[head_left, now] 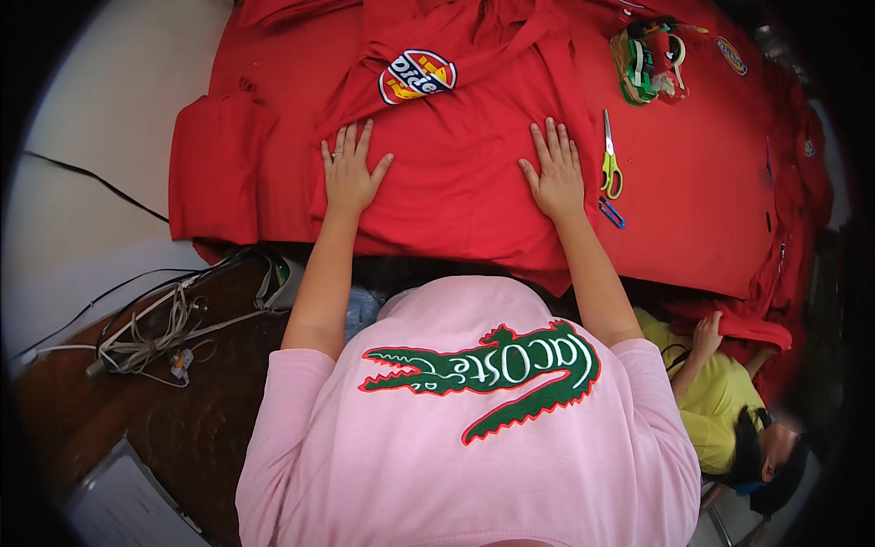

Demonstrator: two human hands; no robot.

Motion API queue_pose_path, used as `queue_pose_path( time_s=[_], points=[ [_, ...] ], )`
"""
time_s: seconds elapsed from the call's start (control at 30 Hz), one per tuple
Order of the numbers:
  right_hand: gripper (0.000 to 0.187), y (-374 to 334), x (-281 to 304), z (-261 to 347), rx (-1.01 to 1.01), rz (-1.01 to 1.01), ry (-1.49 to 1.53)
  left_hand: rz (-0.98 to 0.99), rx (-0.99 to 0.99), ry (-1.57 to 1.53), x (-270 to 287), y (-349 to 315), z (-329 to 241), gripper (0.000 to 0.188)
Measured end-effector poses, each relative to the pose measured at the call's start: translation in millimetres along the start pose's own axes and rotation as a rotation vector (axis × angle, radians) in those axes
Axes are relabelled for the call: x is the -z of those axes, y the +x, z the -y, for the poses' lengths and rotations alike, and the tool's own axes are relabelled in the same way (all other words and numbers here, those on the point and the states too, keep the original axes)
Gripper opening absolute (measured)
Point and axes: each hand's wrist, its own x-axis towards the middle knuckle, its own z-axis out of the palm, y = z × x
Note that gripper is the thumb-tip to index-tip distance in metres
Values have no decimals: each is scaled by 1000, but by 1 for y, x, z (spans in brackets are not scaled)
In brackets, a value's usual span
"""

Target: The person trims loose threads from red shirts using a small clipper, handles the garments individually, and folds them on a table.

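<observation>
A red garment (456, 173) with an oval printed badge (417, 77) lies spread over the red-covered table in front of me, its far part bunched in loose folds. On its left side rests my left hand (352, 171), palm down with the fingers spread and a ring on one of them. My right hand (556, 173) lies flat on the right side of the same cloth, fingers stretched away from me. Just right of that hand are yellow-green scissors (612, 173) and a small blue cutter (612, 213). Neither hand grips anything.
A folded red piece (214, 169) sits at the table's left. Far right stands a green basket (638, 82) with tape and small tools. Bundled cables (150, 333) lie lower left. At the lower right, a person in yellow (720, 401) handles red cloth (738, 330).
</observation>
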Motion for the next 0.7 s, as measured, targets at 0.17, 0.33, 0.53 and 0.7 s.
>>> queue_pose_path(
  time_s=[0.17, 0.33, 0.53, 0.7],
  points=[
    [67, -1, 0, 2, -8, -35, 10, -3, -13, -28, -4, 10, 8, 75],
    [55, -45, 22, 12, -113, -47, 465, 76, 6, -271, -5, -10, 18, 69],
    [27, -144, 73, 57, -2, 142, 401, 332, -184, -570, 77, -85, -28, 51],
    [14, -110, 93, 51, -209, -25, 744, 337, -67, -649, 64, -72, -5, 19]
  ],
)
